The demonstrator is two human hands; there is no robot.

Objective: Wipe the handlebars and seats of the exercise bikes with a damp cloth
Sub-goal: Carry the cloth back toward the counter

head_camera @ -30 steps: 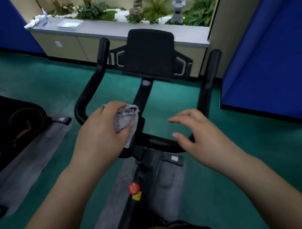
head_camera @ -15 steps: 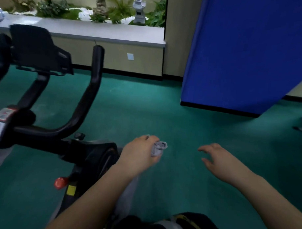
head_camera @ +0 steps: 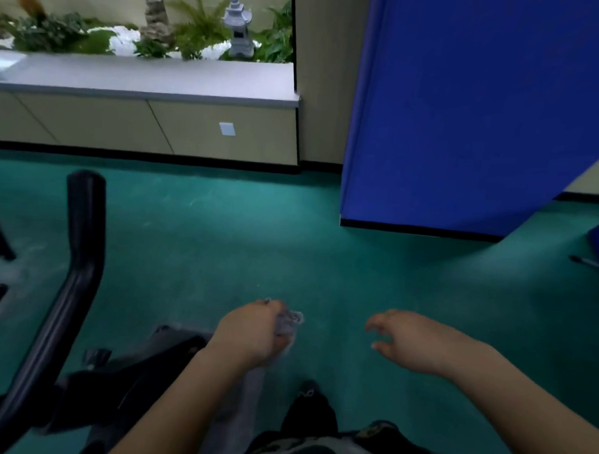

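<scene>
My left hand (head_camera: 253,334) grips a crumpled grey cloth (head_camera: 288,323), held over the green floor, clear of the bike. My right hand (head_camera: 406,339) hovers to its right, fingers loosely curled, holding nothing. The exercise bike's black right handlebar (head_camera: 76,270) curves up at the left edge. Part of its dark frame (head_camera: 144,367) lies below, left of my left hand. The seat is out of view.
A blue partition (head_camera: 465,113) stands at the right. A grey-topped beige cabinet (head_camera: 159,126) with plants and a stone lantern behind it runs along the back. Green floor (head_camera: 257,242) spreads in front. My dark shoe (head_camera: 308,407) shows at the bottom.
My view has swung right, away from the bike. Both hands left the handlebar and dropped low over the floor, the left one still holding the cloth.
</scene>
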